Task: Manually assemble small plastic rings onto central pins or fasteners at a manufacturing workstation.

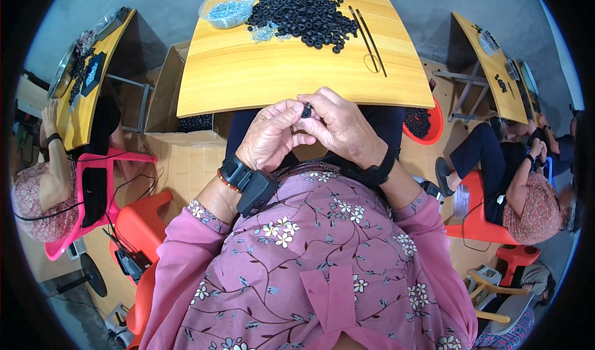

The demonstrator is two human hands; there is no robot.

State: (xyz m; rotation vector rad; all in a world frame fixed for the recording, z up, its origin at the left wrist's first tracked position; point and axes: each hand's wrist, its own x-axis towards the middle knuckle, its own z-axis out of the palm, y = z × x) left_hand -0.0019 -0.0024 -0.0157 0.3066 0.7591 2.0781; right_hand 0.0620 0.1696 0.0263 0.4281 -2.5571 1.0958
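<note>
Close in over the lap, just short of the near edge of the tabletop (297, 96): left hand (268, 136) and right hand (338, 127) touching, fingertips meeting on one small black ring (307, 109). Grip of both hands closed on that ring, pinched from either side; hidden whether anything small sits inside it. Best kept low and close to the body, wrists braced against each other, pressure light and even so the ring does not pop sideways and drop between the knees. Worth turning the ring's opening upward, toward the eyes, before pressing anything home.

Farther out on the tabletop: a heap of black rings (307, 18), well apart from the hands, a scatter of small bluish metal bits (265, 34) beside it, and a clear bowl (227, 7) of the same bits at the far left. Two thin dark rods (369, 37) lying to the right of the heap.
</note>
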